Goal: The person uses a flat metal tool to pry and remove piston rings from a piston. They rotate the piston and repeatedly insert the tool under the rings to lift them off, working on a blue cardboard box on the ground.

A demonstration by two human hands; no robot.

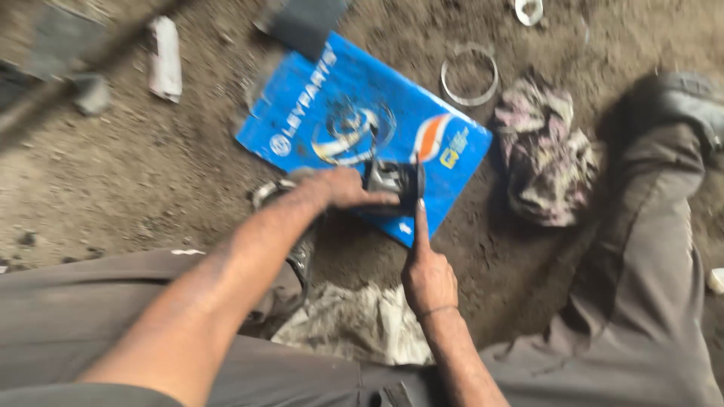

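My left hand (343, 188) reaches forward and grips a small dark metal part (392, 179) that rests on the near edge of a flat blue box (339, 105) lying on the dirt ground. My right hand (427, 271) comes up from below, its index finger stretched out and touching the right side of that metal part. The picture is blurred, so the part's shape is unclear.
A metal ring (469, 74) lies on the dirt beyond the box, a crumpled patterned rag (544, 154) to its right. A pale cloth (354, 324) sits between my grey-trousered legs (641, 249). A white wrapped piece (164, 59) and dark scraps lie at upper left.
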